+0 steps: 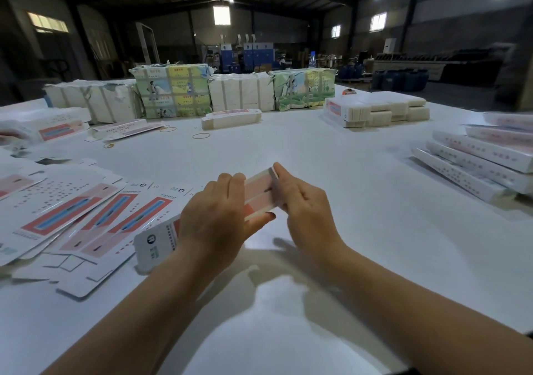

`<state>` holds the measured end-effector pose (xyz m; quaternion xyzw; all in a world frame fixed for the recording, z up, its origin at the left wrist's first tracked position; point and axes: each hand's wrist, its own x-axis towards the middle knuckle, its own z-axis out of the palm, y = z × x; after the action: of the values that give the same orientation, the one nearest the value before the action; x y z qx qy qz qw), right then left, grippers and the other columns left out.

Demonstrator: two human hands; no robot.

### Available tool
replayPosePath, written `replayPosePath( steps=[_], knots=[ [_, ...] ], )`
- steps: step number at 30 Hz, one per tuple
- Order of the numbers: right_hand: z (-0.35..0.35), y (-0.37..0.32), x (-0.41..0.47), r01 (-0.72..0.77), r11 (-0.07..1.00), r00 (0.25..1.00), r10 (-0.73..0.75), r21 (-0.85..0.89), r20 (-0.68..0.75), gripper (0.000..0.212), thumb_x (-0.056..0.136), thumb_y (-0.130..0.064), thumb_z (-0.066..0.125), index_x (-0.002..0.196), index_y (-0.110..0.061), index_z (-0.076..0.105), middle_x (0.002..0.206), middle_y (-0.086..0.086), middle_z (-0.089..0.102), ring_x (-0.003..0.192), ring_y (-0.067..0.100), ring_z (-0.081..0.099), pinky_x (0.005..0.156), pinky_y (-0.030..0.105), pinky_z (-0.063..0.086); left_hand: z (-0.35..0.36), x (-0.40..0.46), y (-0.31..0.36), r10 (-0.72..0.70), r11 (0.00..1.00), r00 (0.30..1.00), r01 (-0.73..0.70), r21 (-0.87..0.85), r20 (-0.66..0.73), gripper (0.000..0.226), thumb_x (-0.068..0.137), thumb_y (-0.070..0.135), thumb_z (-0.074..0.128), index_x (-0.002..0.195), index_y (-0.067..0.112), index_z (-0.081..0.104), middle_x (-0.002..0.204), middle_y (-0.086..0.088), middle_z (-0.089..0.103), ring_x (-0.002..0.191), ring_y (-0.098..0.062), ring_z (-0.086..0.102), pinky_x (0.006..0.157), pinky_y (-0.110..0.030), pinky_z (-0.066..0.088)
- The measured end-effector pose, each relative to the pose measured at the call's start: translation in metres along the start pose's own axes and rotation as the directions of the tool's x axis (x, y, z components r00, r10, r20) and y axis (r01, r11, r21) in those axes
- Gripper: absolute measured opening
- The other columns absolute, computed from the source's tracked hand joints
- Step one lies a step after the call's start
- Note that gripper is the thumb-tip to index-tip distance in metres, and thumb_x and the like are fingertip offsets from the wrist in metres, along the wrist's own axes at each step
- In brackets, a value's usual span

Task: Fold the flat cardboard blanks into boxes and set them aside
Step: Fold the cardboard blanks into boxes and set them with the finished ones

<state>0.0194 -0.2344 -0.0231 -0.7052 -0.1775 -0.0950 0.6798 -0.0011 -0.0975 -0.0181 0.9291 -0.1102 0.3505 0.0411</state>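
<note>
Both hands are on one blank mid-frame, held just above the white surface. Left hand has its grip wrapped round the blank's middle, thumb underneath. Right hand pinches the far end, fingers curled on the edge. The blank's near end sticks out lower left past the left wrist. More flat blanks are fanned out at left, folded boxes stacked at right, wrapped bundles along the back, rubber bands loose nearby.
</note>
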Motion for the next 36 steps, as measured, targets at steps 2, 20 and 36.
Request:
replayPosePath(
  steps=[2,20,36],
  knots=[
    [-0.004,-0.003,0.004,-0.066,0.99,0.998,0.066,0.124,0.004,0.025,0.099,-0.026,0.05,0.112,-0.021,0.07,0.104,-0.001,0.07,0.103,0.019,0.063,0.096,0.035,0.052,0.0,0.0,-0.003,0.0,1.0,1.0,0.0,0.0,-0.016,0.071,0.076,0.057,0.045,0.104,-0.005,0.061,0.082,-0.019,0.062,0.061,-0.034,0.058,0.048,-0.036,0.048],
    [-0.005,0.002,0.005,0.094,0.995,0.991,-0.091,0.025,-0.099,0.051,0.096,-0.006,0.042,0.09,-0.046,0.073,0.076,-0.03,0.066,0.088,0.015,0.062,0.08,0.033,0.058,0.005,0.001,-0.004,0.076,0.994,0.988,-0.065,0.087,-0.131,0.068,0.074,0.056,0.054,0.103,-0.005,0.063,0.087,-0.02,0.065,0.064,-0.034,0.062,0.053,-0.035,0.051],
    [-0.01,-0.001,0.011,0.024,0.988,0.981,0.006,0.15,-0.194,0.031,0.096,-0.023,0.054,0.073,-0.033,0.073,0.075,-0.013,0.072,0.082,0.013,0.068,0.075,0.027,0.057,0.003,0.003,0.004,0.115,0.979,0.984,-0.089,0.182,-0.137,0.067,0.072,0.055,0.057,0.1,-0.006,0.064,0.083,-0.02,0.065,0.062,-0.034,0.062,0.052,-0.034,0.051]
  ],
)
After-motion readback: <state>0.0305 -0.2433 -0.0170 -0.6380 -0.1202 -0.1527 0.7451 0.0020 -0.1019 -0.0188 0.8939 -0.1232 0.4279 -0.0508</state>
